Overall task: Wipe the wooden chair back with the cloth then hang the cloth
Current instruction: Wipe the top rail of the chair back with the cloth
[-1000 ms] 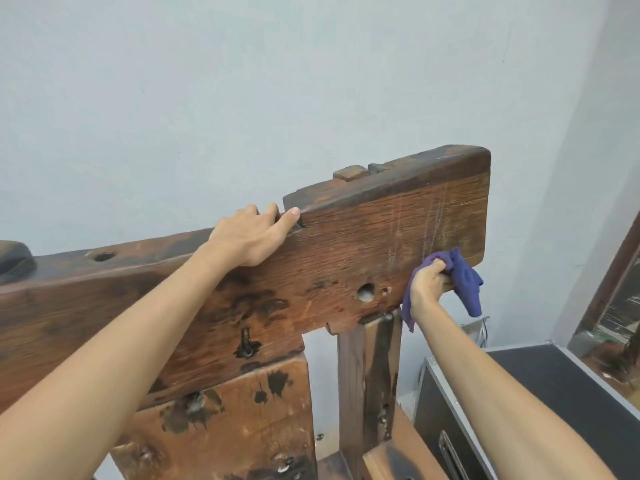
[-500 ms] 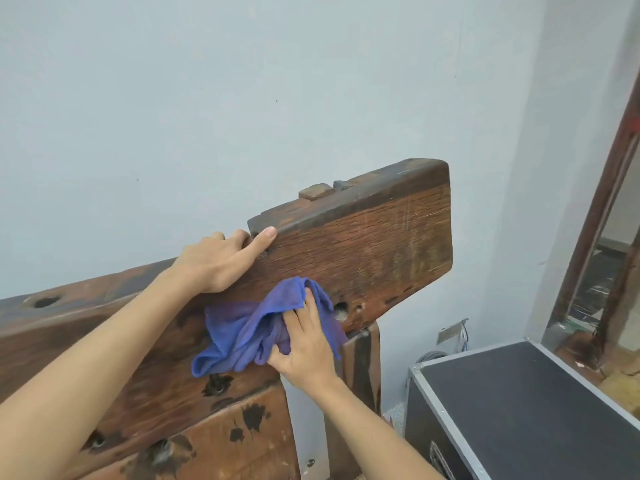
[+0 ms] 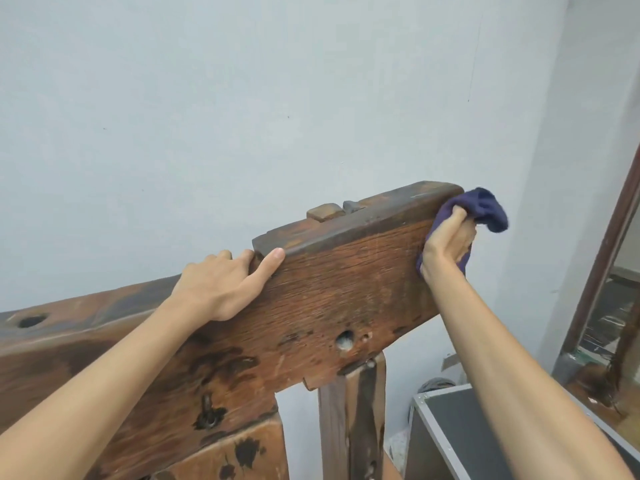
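The wooden chair back [image 3: 339,299] is a thick, dark-stained plank that slopes up to the right, with holes and black marks on its face. My right hand [image 3: 448,240] is closed on a bunched blue cloth [image 3: 485,211] and presses it against the plank's upper right corner. Part of the cloth sticks out past the end of the wood. My left hand [image 3: 221,282] rests flat on the plank's top edge near its middle, fingers over the back, thumb on the front face.
A pale wall stands close behind the chair. A black case with metal edging [image 3: 460,434] sits low at the right, beside the chair's upright post [image 3: 353,420]. A dark wooden door frame [image 3: 609,244] runs down the right edge.
My right hand has carried the cloth from the middle of the plank's face, below my left hand, up to its top right corner. The left hand has kept its hold.
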Demonstrator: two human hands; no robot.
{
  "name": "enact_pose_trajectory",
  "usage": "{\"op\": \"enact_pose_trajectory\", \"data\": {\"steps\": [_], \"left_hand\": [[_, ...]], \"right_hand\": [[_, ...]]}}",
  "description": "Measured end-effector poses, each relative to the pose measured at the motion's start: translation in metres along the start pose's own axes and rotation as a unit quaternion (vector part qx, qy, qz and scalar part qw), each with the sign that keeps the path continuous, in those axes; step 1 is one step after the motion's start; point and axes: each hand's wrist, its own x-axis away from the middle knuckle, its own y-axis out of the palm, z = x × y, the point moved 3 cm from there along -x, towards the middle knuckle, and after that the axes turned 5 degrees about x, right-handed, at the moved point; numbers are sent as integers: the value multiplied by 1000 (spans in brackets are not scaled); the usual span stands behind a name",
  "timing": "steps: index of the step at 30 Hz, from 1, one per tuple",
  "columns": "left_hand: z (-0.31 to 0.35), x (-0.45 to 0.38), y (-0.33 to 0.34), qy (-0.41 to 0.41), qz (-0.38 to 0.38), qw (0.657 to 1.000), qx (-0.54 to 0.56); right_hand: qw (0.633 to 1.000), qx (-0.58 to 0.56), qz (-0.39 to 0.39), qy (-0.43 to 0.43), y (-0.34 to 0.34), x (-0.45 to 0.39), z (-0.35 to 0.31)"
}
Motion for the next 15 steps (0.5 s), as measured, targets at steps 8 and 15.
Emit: {"op": "enact_pose_trajectory", "data": {"steps": [8, 15], "left_hand": [[-10, -5, -4, -82, -14, 985, 153], [-12, 4, -17, -75, -36, 972, 218]], "right_hand": [[862, 73, -139, -482, 45, 222, -44], [875, 36, -206, -437, 43, 217, 39]]}}
